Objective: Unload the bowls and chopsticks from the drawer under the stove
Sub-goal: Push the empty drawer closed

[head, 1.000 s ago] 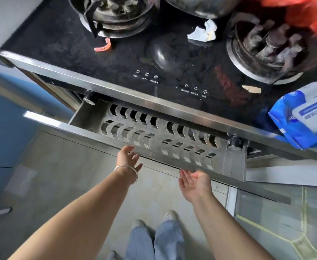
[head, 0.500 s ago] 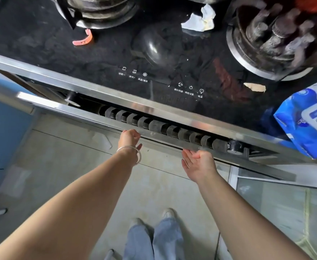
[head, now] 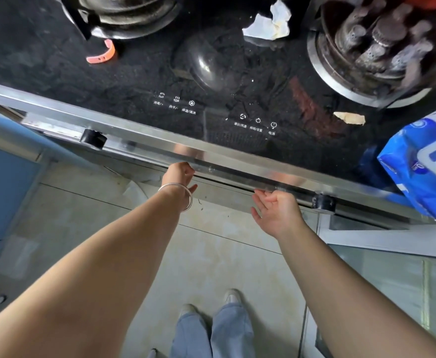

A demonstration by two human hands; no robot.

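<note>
The drawer front (head: 224, 193) under the stove sits pushed in beneath the steel trim (head: 237, 161), so its inside is hidden. No bowls or chopsticks show anywhere. My left hand (head: 178, 175), with a silver bangle on the wrist, has its fingers curled at the drawer front's top edge. My right hand (head: 276, 208) is palm up with relaxed fingers, its fingertips just below the same edge, holding nothing.
The black glass stove top (head: 134, 86) carries two burners, a crumpled paper (head: 268, 21) and an orange strap piece (head: 103, 54). A blue wipes pack (head: 423, 171) overhangs the right front. Black knobs (head: 93, 137) (head: 322, 202) flank the drawer. My feet stand on the tiled floor (head: 211, 254).
The drawer, open with its perforated metal rack showing, has slid in until shut. Both hands followed it toward the stove, and my left fingers curled.
</note>
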